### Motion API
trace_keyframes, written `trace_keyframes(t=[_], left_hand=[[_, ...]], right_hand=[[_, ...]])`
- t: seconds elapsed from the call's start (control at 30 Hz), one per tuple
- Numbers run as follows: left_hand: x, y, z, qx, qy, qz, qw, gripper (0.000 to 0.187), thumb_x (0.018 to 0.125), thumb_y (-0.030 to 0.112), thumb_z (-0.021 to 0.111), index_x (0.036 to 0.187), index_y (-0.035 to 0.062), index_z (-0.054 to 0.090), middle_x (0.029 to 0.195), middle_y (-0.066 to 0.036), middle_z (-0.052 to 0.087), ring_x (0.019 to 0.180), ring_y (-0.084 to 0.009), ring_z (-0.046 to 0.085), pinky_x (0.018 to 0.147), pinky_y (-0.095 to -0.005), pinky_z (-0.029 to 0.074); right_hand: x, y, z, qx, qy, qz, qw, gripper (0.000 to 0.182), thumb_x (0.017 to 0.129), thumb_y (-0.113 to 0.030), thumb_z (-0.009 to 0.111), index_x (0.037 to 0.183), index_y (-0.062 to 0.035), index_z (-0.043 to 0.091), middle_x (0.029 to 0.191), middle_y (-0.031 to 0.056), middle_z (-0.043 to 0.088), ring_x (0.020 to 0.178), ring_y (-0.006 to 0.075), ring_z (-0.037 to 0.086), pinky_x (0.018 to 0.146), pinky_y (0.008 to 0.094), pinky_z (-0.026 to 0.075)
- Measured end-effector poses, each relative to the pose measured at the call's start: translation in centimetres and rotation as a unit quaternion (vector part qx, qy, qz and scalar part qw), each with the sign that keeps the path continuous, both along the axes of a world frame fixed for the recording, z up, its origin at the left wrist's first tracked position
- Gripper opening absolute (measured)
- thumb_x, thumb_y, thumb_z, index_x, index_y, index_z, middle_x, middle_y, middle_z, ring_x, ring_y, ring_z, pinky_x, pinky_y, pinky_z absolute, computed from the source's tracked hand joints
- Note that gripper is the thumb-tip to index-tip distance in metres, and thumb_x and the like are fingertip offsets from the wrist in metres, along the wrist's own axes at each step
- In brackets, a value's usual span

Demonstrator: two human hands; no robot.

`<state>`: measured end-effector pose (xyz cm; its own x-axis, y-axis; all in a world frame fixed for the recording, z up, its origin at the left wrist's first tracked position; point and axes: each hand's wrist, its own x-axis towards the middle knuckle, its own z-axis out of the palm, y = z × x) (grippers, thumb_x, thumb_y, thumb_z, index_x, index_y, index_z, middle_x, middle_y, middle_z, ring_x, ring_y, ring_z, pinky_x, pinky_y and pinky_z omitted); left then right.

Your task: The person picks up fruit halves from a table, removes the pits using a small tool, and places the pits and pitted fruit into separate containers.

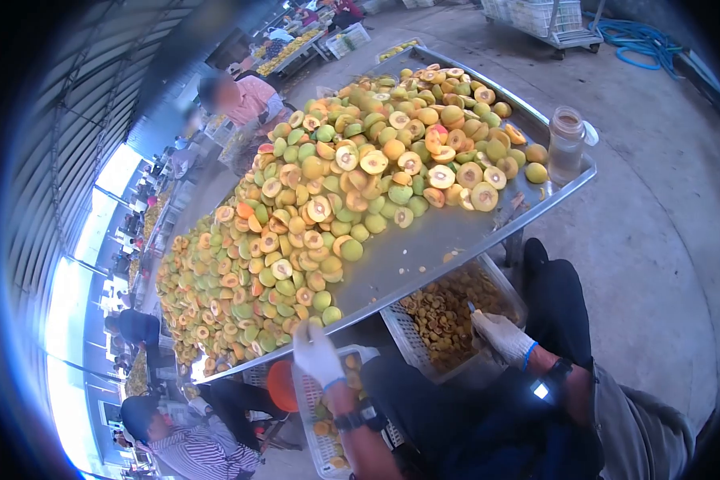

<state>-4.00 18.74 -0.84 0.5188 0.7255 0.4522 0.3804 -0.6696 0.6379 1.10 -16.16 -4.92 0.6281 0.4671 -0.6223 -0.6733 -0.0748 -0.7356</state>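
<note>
Here, the left hand [317, 354] reaches up to the tray [408, 252].

The metal table [424, 248] carried a big heap of cut fruit [320, 208], yellow, green and orange. At its near edge was the gloved left hand [318, 354], above a white basket [306, 416] with fruit inside. Below this same edge, the gloved right hand [502, 338] held a small knife [472, 307] over a crate [406, 334] of brown pieces. A clear jar [566, 148] stood at the table's right corner.
</note>
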Motion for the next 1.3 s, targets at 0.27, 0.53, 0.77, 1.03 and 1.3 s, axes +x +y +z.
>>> trace_keyframes(t=[0.27, 0.53, 0.77, 1.03, 1.3], left_hand=[[18.5, 1.2, -6.6, 0.061, 0.145, -0.071, 0.985, 0.047, 0.086, 0.029, 0.071, 0.125, 0.0027, 0.069, 0.114, -0.027, 0.069, 0.107, -0.0433, 0.067, 0.094, -0.0508, 0.053], [21.8, 1.2, -9.9, 0.177, 0.228, -0.021, 0.957, 0.053, 0.076, 0.018, 0.081, 0.124, 0.0062, 0.062, 0.119, -0.025, 0.057, 0.101, -0.0417, 0.063, 0.087, -0.0523, 0.055], [13.0, -3.9, -3.2, -0.667, -0.116, -0.269, 0.685, 0.043, 0.104, 0.039, 0.053, 0.128, 0.0040, 0.059, 0.103, -0.013, 0.066, 0.074, -0.0207, 0.059, 0.060, -0.0320, 0.044], [4.3, -13.7, -3.0, -0.736, -0.188, -0.279, 0.588, 0.061, 0.108, 0.058, 0.040, 0.134, 0.0047, 0.058, 0.112, -0.017, 0.068, 0.087, -0.0281, 0.064, 0.081, -0.0391, 0.052], [1.6, -17.6, -3.8, -0.710, -0.218, -0.239, 0.625, 0.064, 0.110, 0.055, 0.039, 0.136, -0.0011, 0.057, 0.122, -0.018, 0.066, 0.112, -0.0282, 0.062, 0.102, -0.0430, 0.049]], right_hand=[[0.1, 0.2, -4.7, 0.043, 0.008, -0.019, 0.999, 0.044, 0.110, -0.047, 0.047, 0.092, -0.0070, 0.056, 0.069, 0.0011, 0.055, 0.048, 0.0111, 0.053, 0.044, 0.0271, 0.046], [0.7, 0.8, -3.7, 0.050, 0.005, -0.001, 0.999, 0.038, 0.109, -0.040, 0.050, 0.092, -0.0073, 0.055, 0.069, -0.0002, 0.054, 0.048, 0.0106, 0.051, 0.043, 0.0266, 0.041], [-0.3, 1.2, -3.8, 0.046, -0.149, 0.056, 0.986, 0.042, 0.109, -0.044, 0.050, 0.096, -0.0059, 0.060, 0.066, -0.0006, 0.053, 0.056, 0.0085, 0.052, 0.052, 0.0270, 0.043], [-0.2, 0.7, 3.7, -0.040, -0.273, 0.107, 0.955, 0.042, 0.107, -0.040, 0.054, 0.109, 0.0001, 0.065, 0.086, 0.0206, 0.070, 0.078, 0.0292, 0.066, 0.078, 0.0432, 0.052], [-0.9, 1.6, 5.2, -0.083, -0.333, 0.096, 0.934, 0.040, 0.106, -0.040, 0.055, 0.105, -0.0009, 0.065, 0.084, 0.0223, 0.068, 0.078, 0.0369, 0.066, 0.073, 0.0457, 0.049]])
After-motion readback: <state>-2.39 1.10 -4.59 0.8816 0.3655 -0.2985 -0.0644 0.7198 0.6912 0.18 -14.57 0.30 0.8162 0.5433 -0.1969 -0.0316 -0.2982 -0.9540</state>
